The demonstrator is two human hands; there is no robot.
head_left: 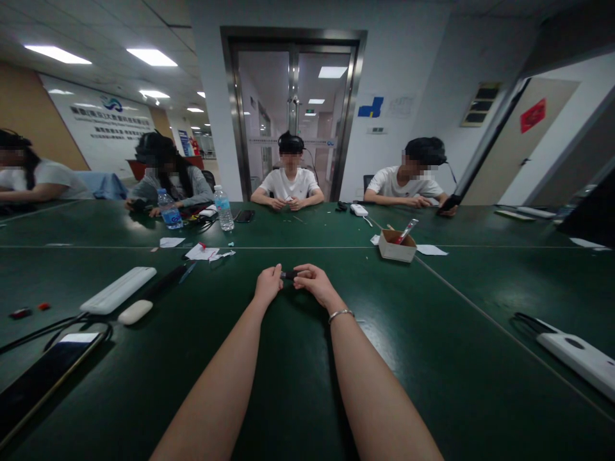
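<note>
Between my hands is a small black object [290, 274] with a silvery left end, much like a USB stick; its exact kind is too small to make out. My left hand [269, 284] is closed, thumb uppermost, pinching the silvery end. My right hand [313, 282], with a silver bangle at the wrist, has its fingertips closed on the black right end. Both hands are held close together over the middle of the green table [298, 358], and the fingers partly hide the object.
To the left are a white power bank [119, 289], a white earbud case [136, 312], a phone [52, 368] and cables. Paper scraps [204, 252] and two water bottles [223, 209] stand beyond. A small box [396, 246] is ahead right; several people sit across the table.
</note>
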